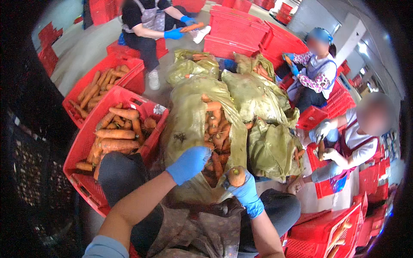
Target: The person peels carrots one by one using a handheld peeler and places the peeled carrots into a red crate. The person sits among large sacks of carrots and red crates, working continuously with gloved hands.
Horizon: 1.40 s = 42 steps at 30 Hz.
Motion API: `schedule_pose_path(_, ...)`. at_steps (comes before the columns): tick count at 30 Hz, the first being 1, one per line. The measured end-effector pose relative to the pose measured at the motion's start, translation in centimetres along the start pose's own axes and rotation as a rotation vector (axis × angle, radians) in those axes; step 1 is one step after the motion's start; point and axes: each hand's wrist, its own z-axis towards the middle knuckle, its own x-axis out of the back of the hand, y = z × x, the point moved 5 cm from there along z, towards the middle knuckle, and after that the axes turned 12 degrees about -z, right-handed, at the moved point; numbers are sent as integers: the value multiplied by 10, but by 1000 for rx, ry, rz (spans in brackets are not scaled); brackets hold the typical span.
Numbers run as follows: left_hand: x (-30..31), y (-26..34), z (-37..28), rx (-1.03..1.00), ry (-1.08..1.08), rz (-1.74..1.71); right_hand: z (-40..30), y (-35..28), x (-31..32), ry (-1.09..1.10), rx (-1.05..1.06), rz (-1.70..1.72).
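In my blue-gloved right hand [246,190] is a carrot [237,176], its cut-looking top end facing up towards me. My left hand [188,163], also in a blue glove, hovers over the slit side of a large yellow-green woven sack [190,109]. Its fingers are bent together, and whether they pinch something small is unclear. Loose carrots [219,129] fill the long opening of that sack, between and beyond my hands. By my left knee stands a red plastic crate [82,151] holding large carrots [117,144].
A second red crate [137,72] of carrots stands behind the first. More sacks [255,96] crowd the middle. Co-workers sit around: one with a carrot [192,27] at the back, two others at the right. Red crates [237,29] are stacked behind, others [322,232] at lower right.
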Motion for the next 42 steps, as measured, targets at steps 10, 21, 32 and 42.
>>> schedule_pose_path(10, -45, 25, -18, 593, -30, -746, 7, -7, 5, 184, 141, -858)
schedule_pose_path(21, 30, 32, 4, 156, 224, -795, 15, -2, 46, 256, 86, -695)
schedule_pose_path(32, 35, -4, 5, 157, 599, -801, 2, -31, 17, 184, 244, -523)
schedule_pose_path(42, 0, 1, -5, 206, 532, -810, -1, -2, -24, 10, 32, -714)
